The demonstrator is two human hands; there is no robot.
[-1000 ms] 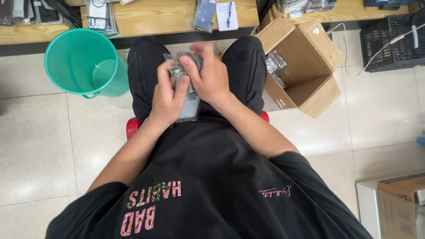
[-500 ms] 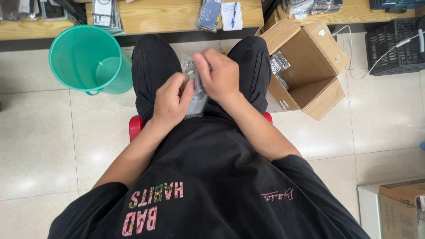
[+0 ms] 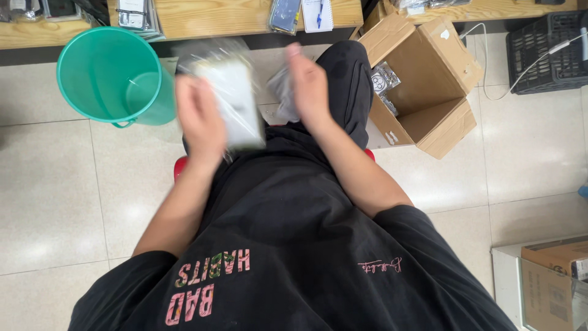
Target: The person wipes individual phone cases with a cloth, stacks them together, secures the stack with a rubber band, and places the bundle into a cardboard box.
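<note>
Bare floor lies open between green bucket point(image 3: 110, 76) and cardboard box point(image 3: 422, 79).

Packing workshop: wooden bench point(image 3: 214, 15) w/ bagged parts, open carton point(image 3: 422, 79), black crate point(image 3: 545, 52), tiled floor point(image 3: 61, 184).

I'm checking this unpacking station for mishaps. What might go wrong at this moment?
1. The left hand holds a flat white packet in clear wrap above the lap, blurred; it may slip to the tiled floor.
2. The right hand grips a small crumpled clear bag loosely, so it might drop short of the green bucket or the open cardboard box.
</note>
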